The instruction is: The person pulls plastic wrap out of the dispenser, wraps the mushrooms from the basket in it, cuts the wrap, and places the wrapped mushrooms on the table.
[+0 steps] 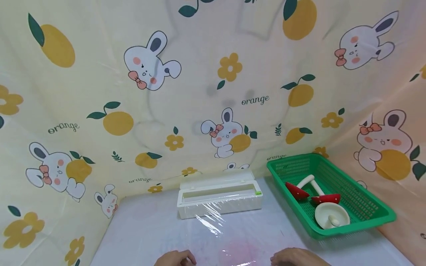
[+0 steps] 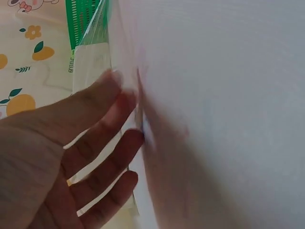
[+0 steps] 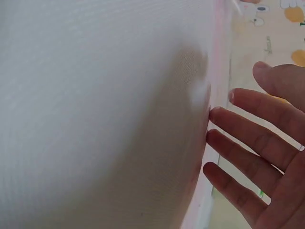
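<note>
A long white cling film dispenser (image 1: 219, 207) stands toward the back of the table, its lid raised. From it, a sheet of clear cling film (image 1: 210, 226) runs forward over the tabletop, glinting, between the two hands. My left hand (image 1: 176, 258) is at the near edge, left of the film; in the left wrist view its fingers (image 2: 107, 164) are loosely bent, tips at the table surface, thumb near the forefinger. My right hand (image 1: 297, 256) is on the other side; the right wrist view shows its fingers (image 3: 252, 143) spread, several tips at the table surface.
A green plastic basket (image 1: 293, 210) stands at the right, holding red-capped mushroom-shaped pieces (image 1: 326, 198) and a cream round piece (image 1: 339, 212) with a stem. Behind the table hangs a patterned cloth (image 1: 199, 96); more cloth borders both sides. A pinkish patch (image 1: 237, 251) shows on the white tabletop.
</note>
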The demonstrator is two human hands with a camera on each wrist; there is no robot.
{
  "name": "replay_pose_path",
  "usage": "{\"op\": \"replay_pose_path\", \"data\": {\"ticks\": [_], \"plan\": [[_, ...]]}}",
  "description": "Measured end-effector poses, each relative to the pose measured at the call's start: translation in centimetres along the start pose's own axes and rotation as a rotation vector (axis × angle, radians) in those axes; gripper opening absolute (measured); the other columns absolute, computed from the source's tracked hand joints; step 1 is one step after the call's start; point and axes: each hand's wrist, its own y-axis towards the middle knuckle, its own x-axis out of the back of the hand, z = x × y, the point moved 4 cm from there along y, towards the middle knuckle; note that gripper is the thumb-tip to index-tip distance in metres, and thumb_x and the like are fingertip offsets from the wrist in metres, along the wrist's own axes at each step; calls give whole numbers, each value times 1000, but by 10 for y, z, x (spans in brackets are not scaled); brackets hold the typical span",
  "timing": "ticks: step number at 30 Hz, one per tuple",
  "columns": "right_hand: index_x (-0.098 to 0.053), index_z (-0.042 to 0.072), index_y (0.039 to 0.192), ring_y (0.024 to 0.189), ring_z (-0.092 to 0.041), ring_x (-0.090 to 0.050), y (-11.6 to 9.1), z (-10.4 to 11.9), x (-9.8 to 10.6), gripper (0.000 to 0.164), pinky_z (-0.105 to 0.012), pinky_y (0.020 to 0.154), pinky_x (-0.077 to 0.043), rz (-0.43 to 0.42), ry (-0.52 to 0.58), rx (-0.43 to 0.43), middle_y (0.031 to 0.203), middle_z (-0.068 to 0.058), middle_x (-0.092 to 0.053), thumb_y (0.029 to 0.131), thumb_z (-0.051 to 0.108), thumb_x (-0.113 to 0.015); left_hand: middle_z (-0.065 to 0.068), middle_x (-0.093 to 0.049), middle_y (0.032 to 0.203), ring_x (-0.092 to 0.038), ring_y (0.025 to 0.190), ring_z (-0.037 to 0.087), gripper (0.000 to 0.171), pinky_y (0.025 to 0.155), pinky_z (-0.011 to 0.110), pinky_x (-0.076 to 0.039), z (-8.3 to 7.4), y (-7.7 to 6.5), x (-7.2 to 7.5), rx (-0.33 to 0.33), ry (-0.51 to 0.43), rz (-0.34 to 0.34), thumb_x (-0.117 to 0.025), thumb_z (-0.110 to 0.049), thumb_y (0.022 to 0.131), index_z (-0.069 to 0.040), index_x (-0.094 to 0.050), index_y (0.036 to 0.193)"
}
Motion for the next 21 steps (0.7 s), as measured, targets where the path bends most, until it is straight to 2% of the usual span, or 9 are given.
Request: {"op": "replay_pose_path", "data": {"ticks": [3, 5, 7, 9, 11, 13, 17, 18, 21], "plan": [[-64, 25, 128, 104, -1, -61, 0, 3, 3, 40, -20, 84, -54, -2, -25, -31, 123, 15, -65, 93, 41, -70, -18, -54, 90, -47, 79, -4, 14, 68, 21, -45, 3, 2, -4, -110, 71, -30, -71, -34, 92, -23, -69, 101], [-64, 26, 128, 102, -1, -60, 0, 9, 7, 38, -24, 83, -56, -9, -20, -66, 121, 15, -65, 93, 41, -70, -16, -51, 98, -45, 86, -1, 23, 71, 23, -44, 4, 2, -6, -204, 181, -107, -69, -44, 92, -25, -69, 106], [-64, 29, 126, 104, -3, -60, -1, 17, 14, 35, -28, 84, -57, -41, -40, -85, 122, 14, -65, 93, 40, -69, -13, -52, 109, -46, 95, 5, 33, 76, 28, -46, 6, 2, -7, -245, 272, -165, -65, -53, 92, -27, -68, 113], [-63, 31, 126, 106, -6, -61, -2, 27, 24, 31, -35, 85, -58, -92, -74, -72, 123, 11, -66, 97, 40, -65, -12, -54, 117, -49, 103, 12, 41, 81, 36, -48, 7, 1, -8, -222, 337, -178, -60, -61, 92, -30, -67, 118], [-64, 35, 123, 105, -6, -62, -5, 36, 35, 26, -38, 84, -59, -179, -123, -63, 120, 12, -67, 97, 40, -64, -13, -55, 122, -50, 109, 15, 45, 85, 41, -49, 8, 1, -9, -179, 352, -146, -57, -64, 92, -31, -67, 120], [-65, 35, 118, 100, -5, -64, -9, 44, 49, 23, -37, 81, -59, -312, -229, 31, 115, 14, -68, 96, 36, -68, -12, -56, 124, -51, 110, 16, 46, 85, 43, -49, 9, 1, -10, -141, 345, -108, -55, -65, 92, -31, -67, 121], [-67, 32, 111, 87, -3, -63, -22, 53, 79, 33, -18, 75, -54, -621, -441, 164, 103, 20, -67, 85, 18, -81, -11, -56, 121, -52, 106, 16, 43, 83, 43, -49, 12, 2, -13, -110, 324, -86, -58, -61, 93, -30, -68, 121], [-67, 29, 109, 83, -3, -62, -26, 54, 87, 36, -15, 73, -52, -689, -481, 174, 101, 19, -67, 81, 13, -84, -11, -56, 121, -53, 106, 16, 42, 83, 43, -49, 12, 3, -13, -97, 313, -80, -59, -60, 93, -30, -68, 121], [-68, 23, 107, 80, -1, -58, -37, 49, 112, 41, -11, 69, -47, -827, -561, 91, 95, 18, -65, 74, 8, -88, -12, -56, 122, -53, 107, 16, 45, 86, 47, -48, 11, 5, -13, -63, 296, -74, -59, -64, 91, -32, -67, 122]]}}
